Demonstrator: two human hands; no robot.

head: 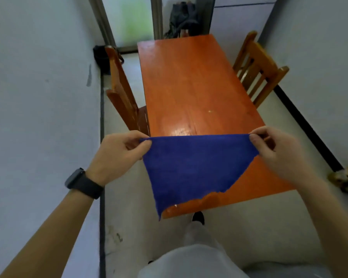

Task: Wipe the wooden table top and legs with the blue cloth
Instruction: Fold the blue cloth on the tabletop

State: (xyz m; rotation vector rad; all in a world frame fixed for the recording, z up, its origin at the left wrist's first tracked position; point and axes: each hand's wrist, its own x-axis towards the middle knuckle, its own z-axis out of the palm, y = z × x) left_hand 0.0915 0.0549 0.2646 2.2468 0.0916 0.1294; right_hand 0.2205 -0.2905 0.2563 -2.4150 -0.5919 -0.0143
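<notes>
I stood at the near short edge of the wooden table (189,81), and closest to me were my light trousers (197,235) and one dark shoe (198,217) on the pale floor, just under that edge. My two forearms reached forward, the left one with a black watch (82,182) on the wrist. My left hand (119,151) pinched one upper corner of the blue cloth (189,167) between the thumb and the curled fingers, and my right hand (273,149) pinched the other upper corner in the same way. The upper hem was pulled straight between my hands. The cloth hung down from them, spread flat, over the near end of the tabletop, and its lower point came down past the near left corner. Whether the lower hem touched the wood, I could not tell. Beyond the cloth the orange-brown tabletop shone with a bright reflection near its middle line. One wooden chair (121,93) stood at the left long edge with its back toward the wall, and a second wooden chair (257,71) stood at the right long edge, further away. A black bag (100,57) lay on the floor behind the left chair. Behind the far short edge some dark thing (184,19) leaned in the corner, too blurred to name.
</notes>
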